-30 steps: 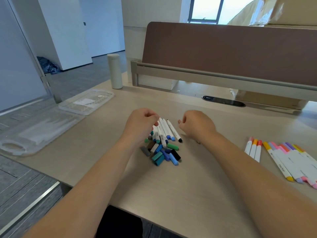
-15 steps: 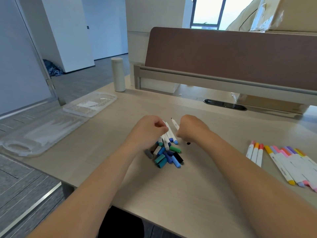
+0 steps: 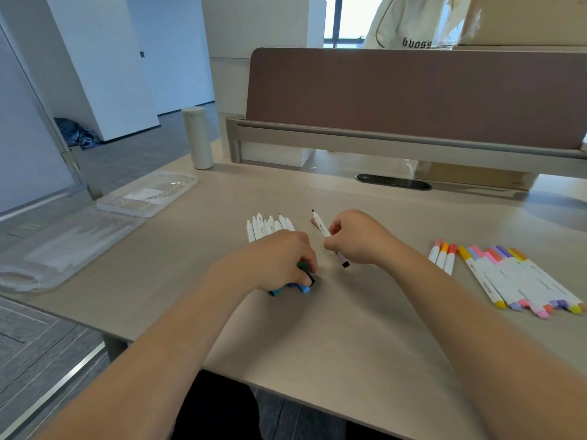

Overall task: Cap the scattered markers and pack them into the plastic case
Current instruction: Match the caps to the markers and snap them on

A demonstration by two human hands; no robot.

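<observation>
At the far left of the desk (image 3: 317, 338) we see the clear plastic case (image 3: 60, 252) lying open and flat, with a second clear tray (image 3: 149, 196) just beyond it, nearer the back of the desk. A white bottle (image 3: 197, 138) stands upright behind them, beside the end of the brown divider panel (image 3: 413, 96).

Further right, near the middle of the desk, a row of uncapped white markers (image 3: 265, 228) lies side by side, tips pointing away from us. Our left hand (image 3: 276, 262) covers their near ends, palm down, its fingers curled onto a small pile of loose caps (image 3: 303, 288). Blue and teal caps poke out from under the hand, and a green and a black one sit at the fingertips. We cannot tell whether the fingers actually pinch a cap.

Just to the right, apart from the left hand, our right hand (image 3: 359, 241) grips a black marker (image 3: 323, 229) in curled fingers. The marker is tilted, its fine tip up and away from us and its black end down toward us.

Well to the right, three capped markers (image 3: 442, 257) in pink, orange and red lie together. Beside them a fanned row of capped pastel markers (image 3: 521, 281) reaches toward the desk's right edge.
</observation>
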